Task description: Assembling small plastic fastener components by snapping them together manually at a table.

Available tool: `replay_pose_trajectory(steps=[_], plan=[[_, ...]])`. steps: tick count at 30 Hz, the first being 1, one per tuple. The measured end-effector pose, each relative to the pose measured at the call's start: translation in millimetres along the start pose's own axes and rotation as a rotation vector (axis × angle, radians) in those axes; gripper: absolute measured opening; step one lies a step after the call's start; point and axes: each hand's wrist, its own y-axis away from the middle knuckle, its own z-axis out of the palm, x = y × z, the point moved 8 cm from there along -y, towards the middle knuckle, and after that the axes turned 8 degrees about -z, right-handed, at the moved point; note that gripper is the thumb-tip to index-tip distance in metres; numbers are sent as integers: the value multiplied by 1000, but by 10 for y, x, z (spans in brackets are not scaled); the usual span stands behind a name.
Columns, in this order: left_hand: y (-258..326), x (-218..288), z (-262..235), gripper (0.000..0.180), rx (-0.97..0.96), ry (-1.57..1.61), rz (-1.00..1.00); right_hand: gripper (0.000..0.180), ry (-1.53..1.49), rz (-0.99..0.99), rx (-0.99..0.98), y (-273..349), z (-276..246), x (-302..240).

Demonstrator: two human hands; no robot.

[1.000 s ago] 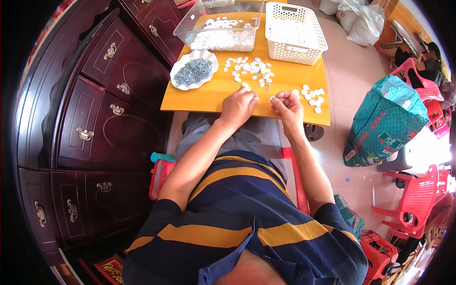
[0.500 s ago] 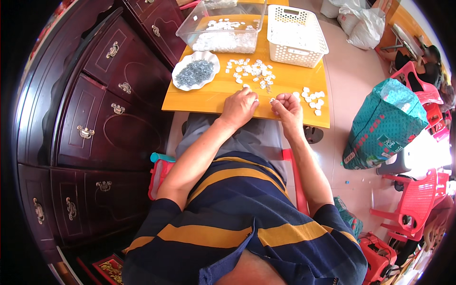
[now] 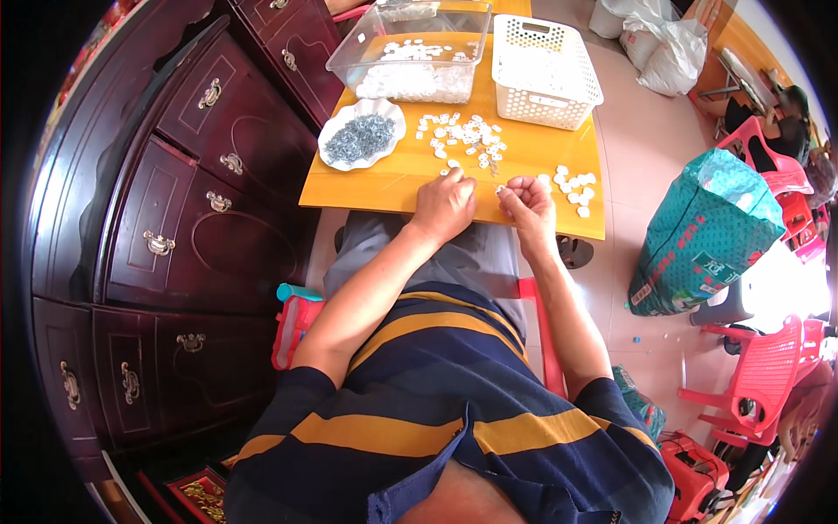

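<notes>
My left hand (image 3: 443,208) rests at the near edge of the wooden table, its fingers curled; anything between them is too small to make out. Close to its right, my right hand (image 3: 532,210) pinches a small white plastic piece (image 3: 500,189) between thumb and fingers. Beyond the hands lies a loose scatter of similar white pieces (image 3: 471,133), with a few small metal bits (image 3: 493,164) at its near side. A second group of white pieces (image 3: 573,185) lies right of my right hand. On the left, a scalloped white dish (image 3: 398,116) holds a heap of small grey metal parts (image 3: 360,138).
At the table's back stand a clear plastic bin (image 3: 349,65) of white pieces and a white perforated basket (image 3: 550,113). Dark wooden drawers (image 3: 201,175) line the left. A teal woven bag (image 3: 698,236) and red plastic chairs (image 3: 768,375) are on the right; a person (image 3: 781,131) sits beyond.
My left hand has shifted slightly right and nearer my right hand, uncovering a white piece by its fingertips. My right hand stays almost still with its white piece.
</notes>
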Motion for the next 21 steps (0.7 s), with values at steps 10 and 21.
replay_pose_trajectory(steps=[10, 21], plan=[[55, 25, -85, 13, 20, 85, 9, 16, -2, -5, -12, -8, 4, 12], [17, 11, 8, 11, -49, -8, 19, 16, -2, 9, -1, -2, 3, 15]])
